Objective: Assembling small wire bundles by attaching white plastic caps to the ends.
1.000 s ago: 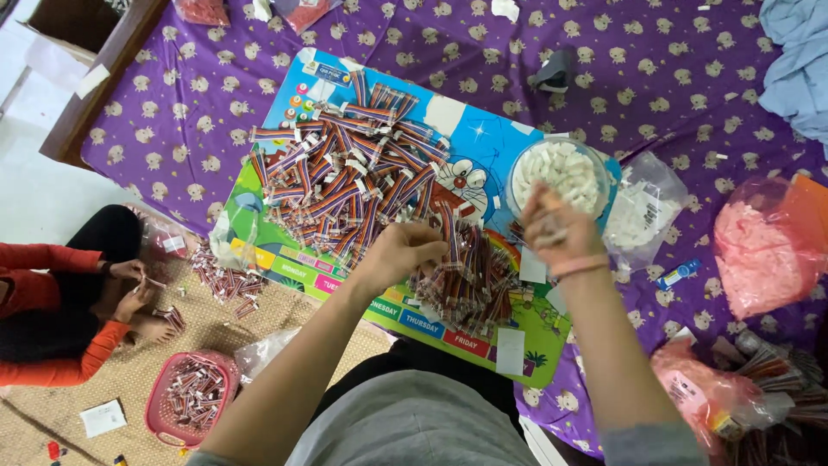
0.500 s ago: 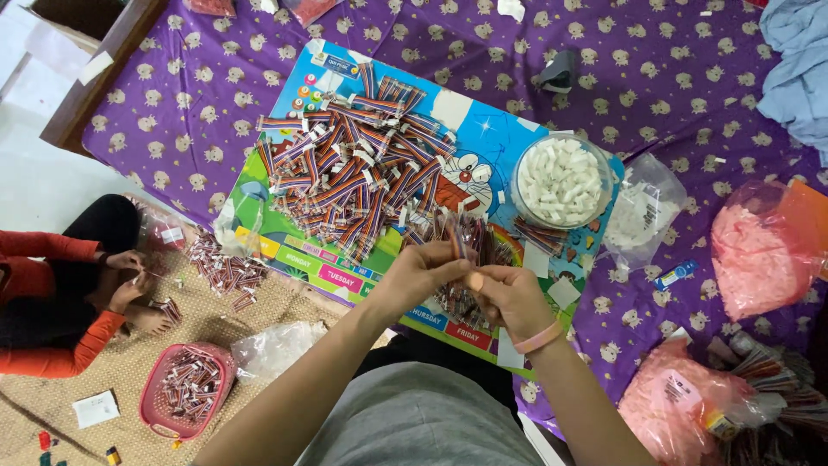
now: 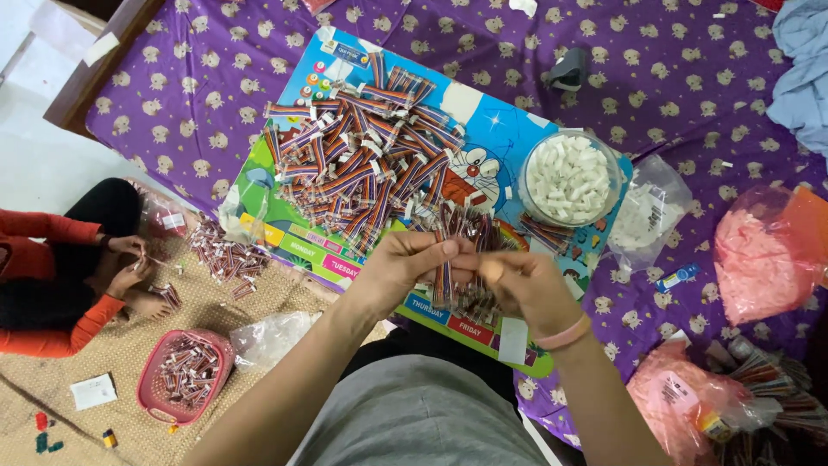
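Observation:
My left hand [image 3: 405, 263] and my right hand [image 3: 517, 285] meet over the near edge of a colourful cartoon board [image 3: 509, 138]. Between their fingertips they pinch a small striped sachet [image 3: 444, 280], held upright. Beneath the hands lies a loose heap of dark sachets [image 3: 470, 229]. A large pile of filled striped sachets [image 3: 354, 164] covers the board's far left half. A clear round bowl of small white pieces [image 3: 567, 179] stands on the board's right side, beyond my right hand.
The board lies on a purple patterned bedsheet [image 3: 690, 78]. Pink plastic bags [image 3: 763, 259] sit at the right. On the floor at left another person in orange sleeves [image 3: 52, 285] handles sachets beside a pink basket [image 3: 183, 373] and a small sachet pile [image 3: 224, 255].
My right hand left the bowl of white pieces and came down to meet my left hand. Both hands now pinch one sachet together near the board's front edge.

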